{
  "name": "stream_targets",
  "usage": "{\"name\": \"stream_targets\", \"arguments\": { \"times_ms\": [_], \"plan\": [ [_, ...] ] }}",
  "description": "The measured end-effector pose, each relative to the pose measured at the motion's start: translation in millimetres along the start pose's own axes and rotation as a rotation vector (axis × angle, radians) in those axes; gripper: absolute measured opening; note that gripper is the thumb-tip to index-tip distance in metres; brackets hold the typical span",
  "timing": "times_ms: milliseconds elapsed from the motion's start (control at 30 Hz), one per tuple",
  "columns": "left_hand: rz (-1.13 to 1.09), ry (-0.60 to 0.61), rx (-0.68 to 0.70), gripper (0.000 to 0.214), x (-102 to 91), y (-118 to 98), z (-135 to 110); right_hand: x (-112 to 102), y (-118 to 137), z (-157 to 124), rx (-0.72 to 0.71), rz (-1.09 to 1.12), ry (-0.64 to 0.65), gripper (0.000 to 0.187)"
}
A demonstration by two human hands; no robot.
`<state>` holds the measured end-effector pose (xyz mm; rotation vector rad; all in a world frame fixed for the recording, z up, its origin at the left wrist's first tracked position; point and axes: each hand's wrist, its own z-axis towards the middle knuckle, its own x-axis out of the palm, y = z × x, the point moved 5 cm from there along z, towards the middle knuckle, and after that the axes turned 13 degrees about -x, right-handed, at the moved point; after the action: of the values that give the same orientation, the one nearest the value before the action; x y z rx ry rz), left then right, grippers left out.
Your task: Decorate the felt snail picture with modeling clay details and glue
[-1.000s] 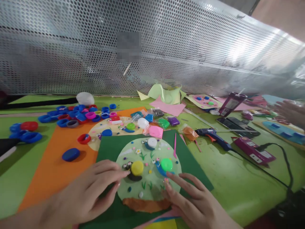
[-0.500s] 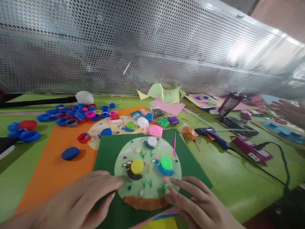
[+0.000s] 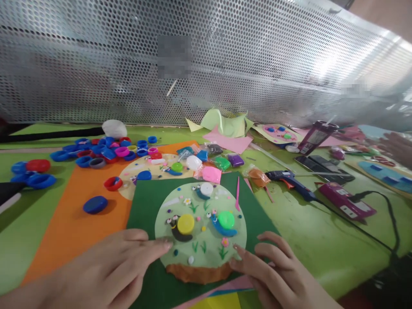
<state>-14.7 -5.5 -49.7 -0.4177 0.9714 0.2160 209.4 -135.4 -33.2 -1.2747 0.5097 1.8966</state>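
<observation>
A pale green paper disc lies on a dark green sheet in front of me. Stuck on it are snails with a yellow cap, a green cap and a white cap, plus small flowers and a brown strip along its near edge. My left hand lies flat with fingers stretched, its fingertips touching the disc's left edge. At the disc's lower right edge my right hand rests with fingers spread. Neither hand holds anything.
An orange sheet lies to the left with many loose bottle caps behind it. Clay packets sit behind the disc. At the right are a blue glue gun, its cable, and another person's hand. A perforated metal screen closes the back.
My left hand has drawn back from the yellow-capped snail to the disc's edge. My right hand has slid right and back off the disc, uncovering the small pink flower.
</observation>
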Motion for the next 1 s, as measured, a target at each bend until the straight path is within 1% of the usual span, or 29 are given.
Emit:
{"name": "stream_targets", "arguments": {
  "times_ms": [100,167,333,400,467,567,633,700,767,900,1000],
  "plan": [
    [0.003,0.036,-0.020,0.052,-1.7,-1,1,2,1,-1,-0.011,-0.073,0.007,0.065],
    [0.020,0.057,-0.015,0.050,-3.0,-1,3,3,2,-3,-0.019,-0.111,-0.001,0.065],
    [0.026,0.061,0.082,0.044,-6.1,-3,8,-1,1,-4,-0.038,-0.201,-0.054,0.048],
    [0.016,0.055,0.089,0.042,-6.3,-3,10,-2,0,-4,-0.039,-0.221,-0.060,0.043],
    [0.008,0.061,0.082,0.041,-5.7,-3,10,-3,-1,-5,-0.033,-0.215,-0.069,0.039],
    [0.002,0.074,0.096,0.041,-4.8,-4,11,-7,-2,-9,0.013,-0.163,-0.080,0.035],
    [0.009,0.080,0.102,0.041,-4.6,-5,12,-10,1,-10,-0.008,-0.101,-0.072,0.034],
    [0.015,0.093,0.103,0.041,-4.5,-6,13,-11,5,-9,-0.062,-0.043,-0.031,0.032],
    [0.024,0.106,0.108,0.040,-4.5,-7,13,-11,6,-8,-0.102,-0.018,-0.024,0.029],
    [0.077,0.112,0.106,0.038,-4.9,-6,12,-12,3,-6,-0.100,-0.006,-0.090,0.029],
    [0.089,0.123,0.111,0.040,-4.8,-5,9,-8,1,-4,-0.093,-0.015,-0.073,0.033]
  ]
}}
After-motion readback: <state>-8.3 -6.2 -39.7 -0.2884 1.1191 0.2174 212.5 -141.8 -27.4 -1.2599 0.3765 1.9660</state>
